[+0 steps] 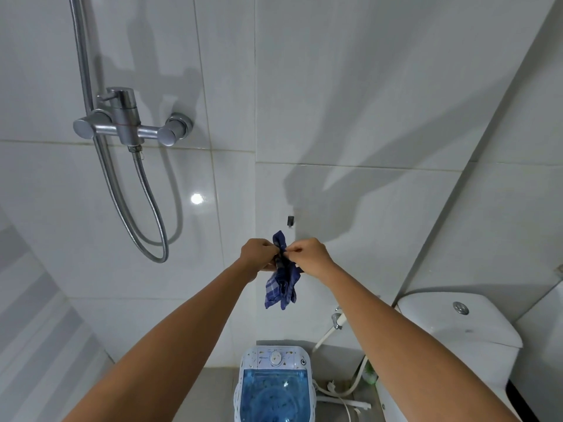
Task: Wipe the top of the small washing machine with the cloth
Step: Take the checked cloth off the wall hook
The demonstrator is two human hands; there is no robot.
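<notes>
A dark blue checked cloth hangs bunched in the air in front of the white tiled wall. My left hand and my right hand both pinch its upper part, close together, just below a small black wall hook. Far below, at the bottom middle of the view, stands the small washing machine. It is white with a translucent blue lid and a dial on its control panel. Both hands are held well above it.
A steel shower mixer with a looping metal hose is on the wall at the left. A white toilet cistern stands at the right. A bidet sprayer hose and cables lie between the machine and the toilet.
</notes>
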